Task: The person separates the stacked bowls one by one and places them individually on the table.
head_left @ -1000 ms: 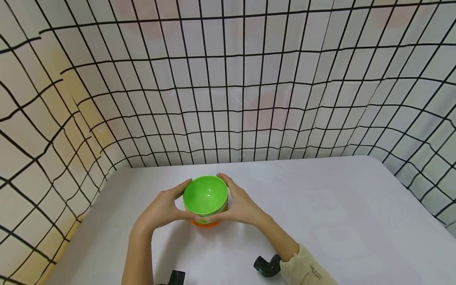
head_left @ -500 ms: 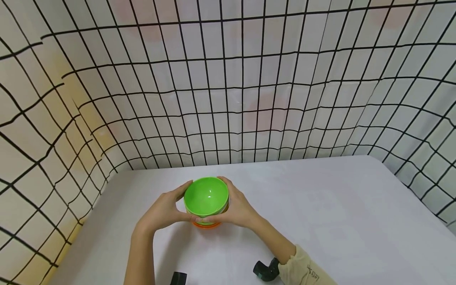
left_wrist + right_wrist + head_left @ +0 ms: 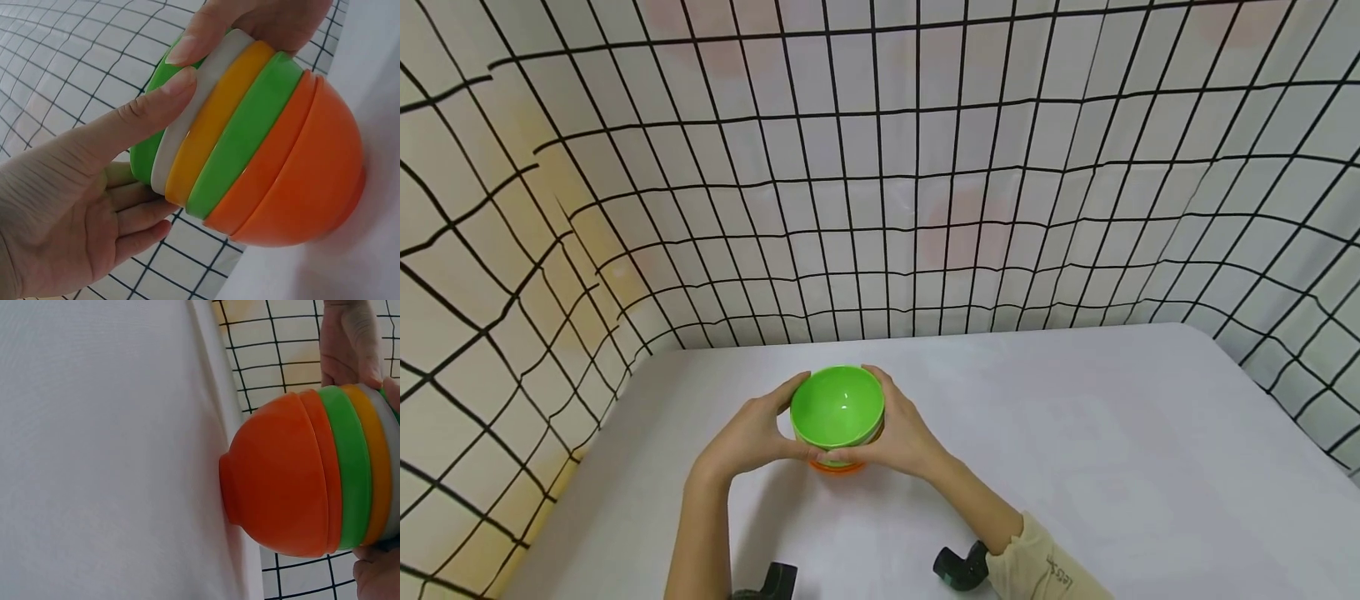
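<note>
Several nested bowls stand in one upright stack near the table's far side. A bright green bowl (image 3: 837, 408) is on top, its inside bare. Under it the left wrist view shows a whitish bowl (image 3: 215, 69), a yellow-orange bowl (image 3: 219, 112), another green bowl (image 3: 250, 137) and orange bowls (image 3: 319, 175) at the bottom. My left hand (image 3: 752, 437) grips the stack's upper rims from the left, thumb in front and fingers behind. From the right, my right hand (image 3: 906, 437) holds the same rims. Both thumbs meet at the front of the green bowl.
White cloth covers the table (image 3: 1075, 450). A wall of black grid netting (image 3: 917, 208) over white sheeting rises behind it and at both sides. A dark curved piece (image 3: 961, 568) shows beside the right sleeve (image 3: 1037, 558), a black block (image 3: 778, 581) beside the left forearm.
Both hands keep their hold on the bowl stack, which stays in place. Only the head view shifts slightly.
</note>
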`<state>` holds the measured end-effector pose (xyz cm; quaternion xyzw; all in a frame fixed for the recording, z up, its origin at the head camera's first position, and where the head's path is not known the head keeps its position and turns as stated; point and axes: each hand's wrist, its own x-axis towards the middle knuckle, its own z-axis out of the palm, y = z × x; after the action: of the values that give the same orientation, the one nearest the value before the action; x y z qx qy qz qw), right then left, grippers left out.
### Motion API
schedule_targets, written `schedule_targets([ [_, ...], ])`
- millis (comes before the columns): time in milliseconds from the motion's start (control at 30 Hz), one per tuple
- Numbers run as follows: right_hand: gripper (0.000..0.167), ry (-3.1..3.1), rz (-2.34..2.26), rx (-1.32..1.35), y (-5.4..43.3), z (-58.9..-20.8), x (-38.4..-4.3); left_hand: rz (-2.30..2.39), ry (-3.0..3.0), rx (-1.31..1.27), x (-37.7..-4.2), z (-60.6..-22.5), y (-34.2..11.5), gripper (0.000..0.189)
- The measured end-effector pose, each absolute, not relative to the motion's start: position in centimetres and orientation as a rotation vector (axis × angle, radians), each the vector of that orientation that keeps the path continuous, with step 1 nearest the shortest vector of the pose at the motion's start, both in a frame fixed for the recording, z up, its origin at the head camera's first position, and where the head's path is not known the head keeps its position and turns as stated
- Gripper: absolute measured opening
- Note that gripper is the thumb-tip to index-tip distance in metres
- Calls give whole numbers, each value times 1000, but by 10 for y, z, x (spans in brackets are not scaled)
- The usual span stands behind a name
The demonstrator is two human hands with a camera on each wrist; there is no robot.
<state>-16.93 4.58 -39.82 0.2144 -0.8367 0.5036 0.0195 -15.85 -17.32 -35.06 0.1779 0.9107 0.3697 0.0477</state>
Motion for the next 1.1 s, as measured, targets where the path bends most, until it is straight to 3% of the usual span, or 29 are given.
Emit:
schedule_targets([
  [333,115,-2543,1542,568,41,-401,-166,1159,2761,558,-159,-351,-173,99],
  [1100,111,-2490,1723,513,39,-399,-167,1204,2721,564,-161,-350,-174,95],
])
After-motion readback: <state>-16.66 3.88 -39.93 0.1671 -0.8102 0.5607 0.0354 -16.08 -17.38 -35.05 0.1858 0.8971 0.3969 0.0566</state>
